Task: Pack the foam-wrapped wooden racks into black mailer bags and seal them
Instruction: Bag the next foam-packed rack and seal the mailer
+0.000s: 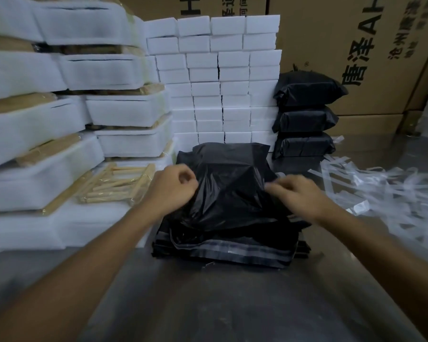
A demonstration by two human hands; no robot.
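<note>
Head view: hands (173,187) on mailer bag (229,191) (black)

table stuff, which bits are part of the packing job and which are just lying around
Job: black bag held by left hand and right hand; flat mailers; foam-wrapped racks; sealed bags.
Lying about: peeled strips; white boxes; cartons.

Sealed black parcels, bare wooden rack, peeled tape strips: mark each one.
Sealed black parcels (305,119), head view, middle parcel's front.
Bare wooden rack (116,185), head view, its rungs.
Peeled tape strips (381,191), head view, pile's middle.
</note>
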